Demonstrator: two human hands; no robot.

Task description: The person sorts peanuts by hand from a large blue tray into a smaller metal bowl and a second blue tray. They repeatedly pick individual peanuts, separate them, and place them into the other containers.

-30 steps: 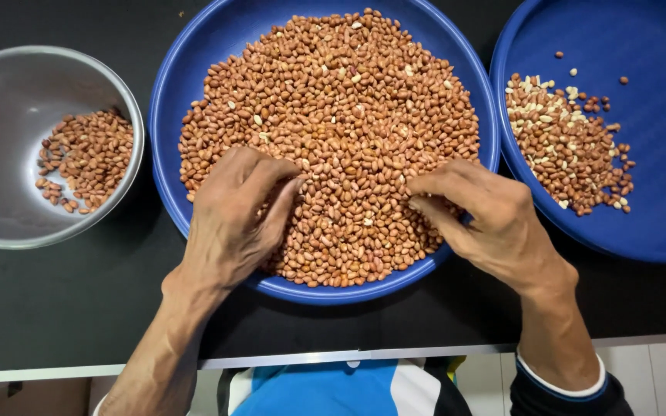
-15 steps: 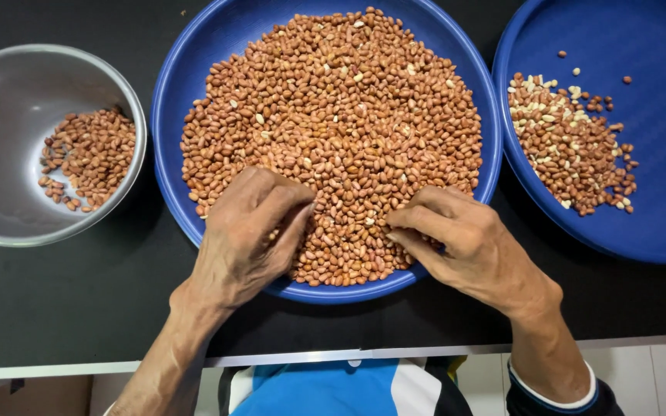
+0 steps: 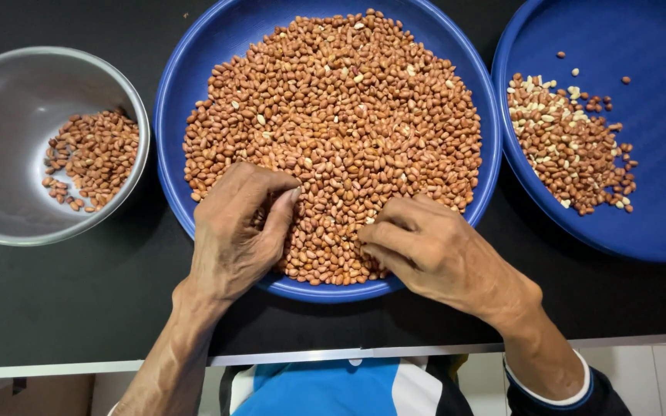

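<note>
**Both hands down in the peanut heap**

Here are the peanuts (image 3: pixel 333 131), a broad red-brown mound filling the big blue tray (image 3: pixel 171 92) in the middle of the black table (image 3: pixel 55 308), a few pale skinless ones scattered through it. Against half a second ago, my left hand (image 3: pixel 233 231) has curled up tighter: the fingers that were spread flatter over the nuts are now bunched, thumb and forefinger pinched together at the near-left edge of the heap. Whether a nut sits in that pinch, I cannot tell. My right hand (image 3: pixel 433 250) has slid a little left and nearer the tray's front rim; its fingers are bent and drawn close, tips pressed into the nuts, and I cannot see anything gripped there either. The heap itself looks unchanged.

Outward now. To my left stands a round metal bowl (image 3: pixel 9 223), just beside the tray, with a small pile of peanuts (image 3: pixel 94 158) against its right wall. To my right, a second blue tray (image 3: pixel 657 231) carries a smaller, mixed patch of nuts (image 3: pixel 572 150), many of them pale or broken.
</note>
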